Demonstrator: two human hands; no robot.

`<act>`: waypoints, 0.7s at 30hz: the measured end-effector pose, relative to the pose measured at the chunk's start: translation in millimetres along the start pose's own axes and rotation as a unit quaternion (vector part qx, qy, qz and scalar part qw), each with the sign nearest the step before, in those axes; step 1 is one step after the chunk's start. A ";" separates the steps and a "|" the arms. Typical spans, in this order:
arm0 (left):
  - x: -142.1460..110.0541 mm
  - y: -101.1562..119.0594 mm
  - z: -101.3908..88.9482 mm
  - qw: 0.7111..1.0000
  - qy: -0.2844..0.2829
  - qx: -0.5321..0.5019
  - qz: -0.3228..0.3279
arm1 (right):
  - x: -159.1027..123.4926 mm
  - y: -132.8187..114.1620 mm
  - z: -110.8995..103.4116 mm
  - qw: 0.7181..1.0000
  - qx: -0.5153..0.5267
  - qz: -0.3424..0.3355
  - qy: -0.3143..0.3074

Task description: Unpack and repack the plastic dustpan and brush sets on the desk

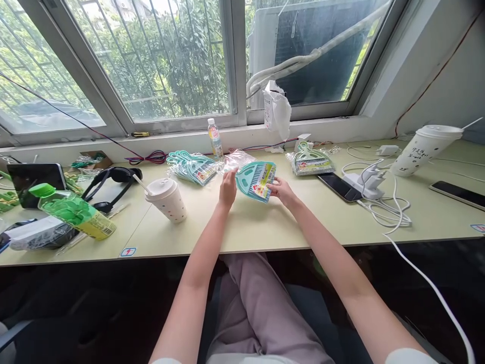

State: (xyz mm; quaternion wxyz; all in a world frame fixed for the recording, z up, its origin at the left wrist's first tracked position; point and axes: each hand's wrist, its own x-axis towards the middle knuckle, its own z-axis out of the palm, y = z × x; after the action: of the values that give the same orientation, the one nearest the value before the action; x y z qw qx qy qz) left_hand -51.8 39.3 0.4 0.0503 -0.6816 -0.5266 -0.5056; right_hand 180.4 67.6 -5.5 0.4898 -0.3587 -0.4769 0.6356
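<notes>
A teal plastic dustpan-and-brush set (255,180) with a coloured label is held just above the pale green desk (265,227). My left hand (228,188) grips its left edge with closed fingers. My right hand (281,191) pinches its right lower edge. A clear plastic bag (237,159) lies crumpled just behind it. A pile of the same teal sets in wrappers (191,167) lies to the left, and another bagged pile (310,161) lies to the right.
A lidded paper cup with a straw (166,198) stands left of my hands. Also on the desk: headphones (111,179), a green bottle (71,212), a tablet (36,177), a small bottle (214,137), a phone (340,186), a power strip with white cables (369,184), a tipped white cup (426,146) and a second phone (458,194).
</notes>
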 end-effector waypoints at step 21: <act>2.6 18.7 19.7 0.691 0.012 -0.613 -0.383 | -2.2 2.3 2.2 0.998 0.007 -0.068 0.013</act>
State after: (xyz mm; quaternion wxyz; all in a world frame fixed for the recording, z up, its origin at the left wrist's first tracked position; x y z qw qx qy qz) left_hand -25.1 44.6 1.5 -0.5709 -0.2939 -0.3141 -0.6993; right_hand 178.3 64.7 -7.1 0.5405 -0.3301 -0.4892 0.5997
